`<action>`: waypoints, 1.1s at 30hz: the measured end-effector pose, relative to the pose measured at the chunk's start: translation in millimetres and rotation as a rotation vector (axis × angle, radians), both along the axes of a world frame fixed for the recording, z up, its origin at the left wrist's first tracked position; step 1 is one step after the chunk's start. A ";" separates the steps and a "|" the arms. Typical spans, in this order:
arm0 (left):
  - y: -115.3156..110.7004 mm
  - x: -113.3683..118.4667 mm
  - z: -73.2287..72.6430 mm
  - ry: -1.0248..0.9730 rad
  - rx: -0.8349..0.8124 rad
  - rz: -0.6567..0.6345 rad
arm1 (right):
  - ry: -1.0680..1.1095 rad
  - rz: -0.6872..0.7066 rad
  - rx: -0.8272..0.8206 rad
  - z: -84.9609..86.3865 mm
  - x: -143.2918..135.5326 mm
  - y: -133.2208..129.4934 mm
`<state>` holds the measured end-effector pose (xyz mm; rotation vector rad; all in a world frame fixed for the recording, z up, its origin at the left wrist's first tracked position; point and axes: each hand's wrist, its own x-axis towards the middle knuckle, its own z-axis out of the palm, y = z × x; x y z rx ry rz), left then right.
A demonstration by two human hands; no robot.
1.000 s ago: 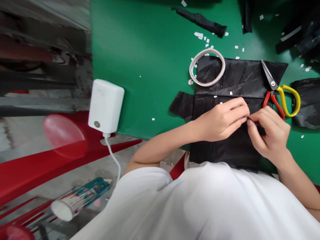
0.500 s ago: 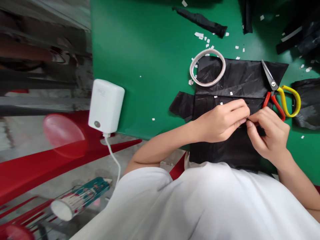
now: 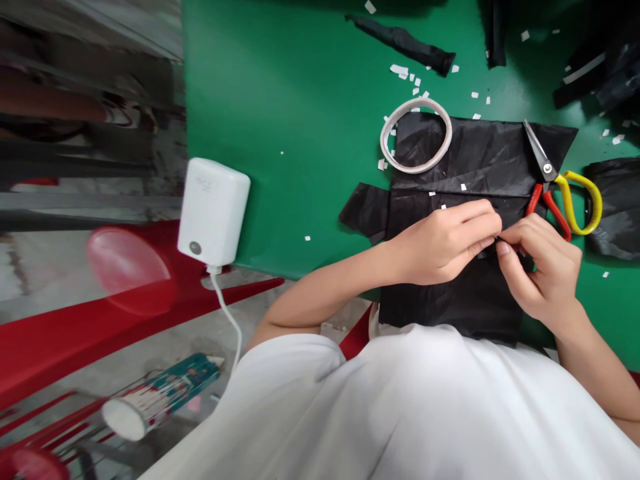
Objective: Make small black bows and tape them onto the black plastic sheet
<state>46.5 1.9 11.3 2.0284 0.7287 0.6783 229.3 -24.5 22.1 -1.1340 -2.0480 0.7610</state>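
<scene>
Over a black sheet of thin, creased material [image 3: 450,307], my left hand [image 3: 453,241] and my right hand [image 3: 543,263] meet fingertip to fingertip. Both are closed in a pinch. A tiny dark bit shows between the fingertips, too small to name. Just beyond my right hand lie scissors [image 3: 547,170] with one red and one yellow handle, blades partly apart, resting on the sheet. A roll of white tape [image 3: 385,143], nearly used up, lies flat across the sheet's far left corner. Small white paper bits [image 3: 463,187] dot the sheet.
The green table [image 3: 270,120] carries a twisted black strip [image 3: 400,41], more black pieces [image 3: 615,207] at the right, and scattered white scraps. A white power bank [image 3: 214,212] with a cable overhangs the table's left edge. Beside it are a red chair [image 3: 125,300] and a paper cup [image 3: 160,397].
Both hands stay almost in place, with only a very slight shift of the pinching fingertips. The scissors, tape roll and black sheet lie as before.
</scene>
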 end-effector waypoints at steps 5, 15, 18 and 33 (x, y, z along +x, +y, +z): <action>0.7 -0.7 0.5 0.000 -0.028 -0.010 | 0.039 0.005 -0.036 0.8 0.2 0.2; 3.8 -2.5 2.4 -0.061 -0.071 -0.019 | 0.105 0.033 -0.076 1.4 1.7 -0.3; 4.0 -2.0 2.5 -0.057 -0.072 -0.020 | 0.110 0.032 -0.077 1.6 1.6 -0.2; 1.9 -1.4 5.3 -0.019 -0.122 -0.030 | 0.154 0.037 -0.081 -1.3 0.6 0.4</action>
